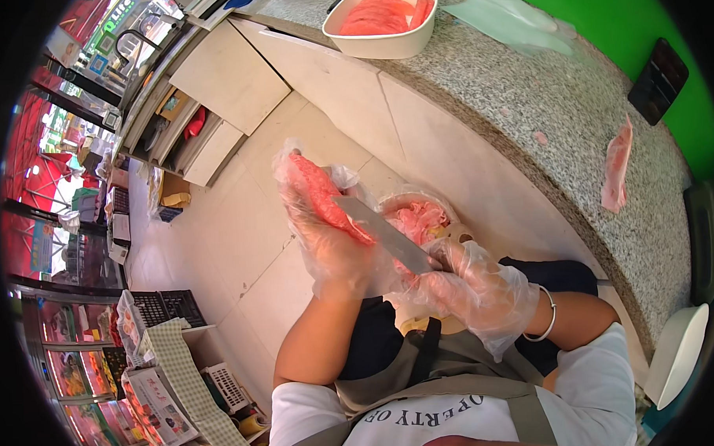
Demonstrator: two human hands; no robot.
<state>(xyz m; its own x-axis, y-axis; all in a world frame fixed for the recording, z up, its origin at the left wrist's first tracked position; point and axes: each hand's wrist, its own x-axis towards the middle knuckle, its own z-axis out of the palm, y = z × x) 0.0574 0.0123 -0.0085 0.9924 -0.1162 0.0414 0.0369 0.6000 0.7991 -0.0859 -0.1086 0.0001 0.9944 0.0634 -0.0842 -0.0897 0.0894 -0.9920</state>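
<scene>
Paring seems in hand: the clear-plastic-gloved left hand (326, 238) cradles an elongated, coral-red, pulpy fruit piece (316, 185) in its palm; the similarly gloved right hand (487, 288) grips a flat, grey metal knife (387, 236) at the fruit's edge, though contact is unclear. The next stroke calls for a shallow angle. The flesh looks moist, grainy.

Shop, apparently fruit, preparation side. Display case (78, 345), shelves of colourful packed goods (75, 374): far left of the right hand (487, 288). Black plastic crate (173, 308): left, nearer. Granite counter (518, 107): right of hand and beyond. White tub (390, 47), peeled red fruit (372, 16): on counter, beyond hand.
</scene>
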